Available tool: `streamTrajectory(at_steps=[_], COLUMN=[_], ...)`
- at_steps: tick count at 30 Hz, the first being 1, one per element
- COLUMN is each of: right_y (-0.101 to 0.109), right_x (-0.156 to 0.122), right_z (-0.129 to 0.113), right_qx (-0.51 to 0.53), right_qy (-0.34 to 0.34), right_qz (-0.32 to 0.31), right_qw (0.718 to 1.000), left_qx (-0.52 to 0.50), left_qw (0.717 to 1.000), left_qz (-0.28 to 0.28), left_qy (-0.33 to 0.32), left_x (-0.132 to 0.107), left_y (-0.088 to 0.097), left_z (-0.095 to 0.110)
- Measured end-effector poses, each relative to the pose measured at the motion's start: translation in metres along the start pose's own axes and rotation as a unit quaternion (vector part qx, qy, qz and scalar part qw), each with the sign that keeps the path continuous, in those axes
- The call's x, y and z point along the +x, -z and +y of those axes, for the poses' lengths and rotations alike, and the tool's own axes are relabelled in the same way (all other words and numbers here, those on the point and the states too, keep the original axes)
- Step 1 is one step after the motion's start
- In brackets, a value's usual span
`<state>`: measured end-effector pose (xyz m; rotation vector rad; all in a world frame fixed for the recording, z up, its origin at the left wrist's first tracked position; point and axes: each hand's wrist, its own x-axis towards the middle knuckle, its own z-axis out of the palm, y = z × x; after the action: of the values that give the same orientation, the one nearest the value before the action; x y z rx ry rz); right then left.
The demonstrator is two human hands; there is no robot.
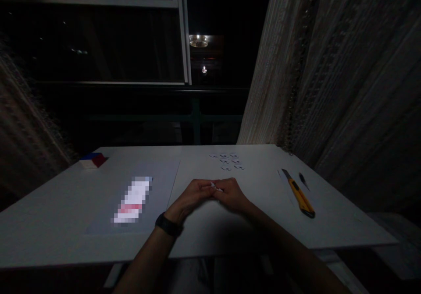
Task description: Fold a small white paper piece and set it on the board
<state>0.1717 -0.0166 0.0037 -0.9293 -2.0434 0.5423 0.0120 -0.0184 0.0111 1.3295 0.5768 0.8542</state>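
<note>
Left hand (192, 194) and right hand (230, 194) pinching small white piece (213, 184) together, working it; more pieces (227, 161) lying beyond, utility knife (298, 193) resting rightward on counter (66, 215).

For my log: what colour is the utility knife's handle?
Yellow-orange with a black end, on the utility knife in the head view.

Both hands met over the white surface (263, 224): left hand (190, 197) and right hand (232, 195) pinched a small white piece (213, 185) btw. the fingers. More small pieces (228, 161) lay beyond; a yellow cutter (299, 195) lay to the right, w/ a dark pen (304, 181) beside it.
</note>
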Motion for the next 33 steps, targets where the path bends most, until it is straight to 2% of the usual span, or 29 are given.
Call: streamTrajectory(at_steps=[3,5,8,11,13,16,19,21,25,33], right_y=[0.002,0.004,0.007,0.008,0.008,0.009,0.012,0.016,0.018,0.010], right_x=[0.000,0.001,0.002,0.001,0.001,0.001,0.002,0.004,0.008,0.008], right_z=[0.000,0.000,-0.002,-0.001,0.002,0.009,0.013,0.014,0.013,0.016], right_qx=[-0.040,-0.050,-0.082,-0.127,-0.112,-0.037,0.039,0.085,0.155,0.208], right_qy=[-0.004,0.006,0.008,-0.034,-0.061,-0.079,-0.097,-0.112,-0.122,-0.135], right_qz=[-0.002,-0.007,-0.028,-0.057,-0.079,-0.100,-0.116,-0.121,-0.101,-0.075], right_qw=[0.999,0.999,0.996,0.990,0.989,0.991,0.988,0.983,0.975,0.966], left_qx=[-0.019,-0.009,0.069,0.188,0.268,0.353,0.385,0.388,0.373,0.374], left_qw=[1.000,0.999,0.988,0.960,0.941,0.924,0.917,0.916,0.915,0.908], left_qz=[0.013,0.049,0.133,0.203,0.202,0.137,0.091,0.095,0.145,0.170], left_qy=[0.002,-0.005,-0.028,-0.037,-0.035,-0.046,-0.051,-0.050,-0.060,-0.085], left_x=[0.000,0.000,0.002,0.004,0.004,0.003,0.002,0.002,0.003,0.004], left_y=[-0.001,0.000,0.003,0.006,0.006,0.005,0.004,0.004,0.003,0.003], left_z=[0.000,0.000,0.001,0.001,0.001,0.000,-0.001,-0.001,-0.002,-0.006])
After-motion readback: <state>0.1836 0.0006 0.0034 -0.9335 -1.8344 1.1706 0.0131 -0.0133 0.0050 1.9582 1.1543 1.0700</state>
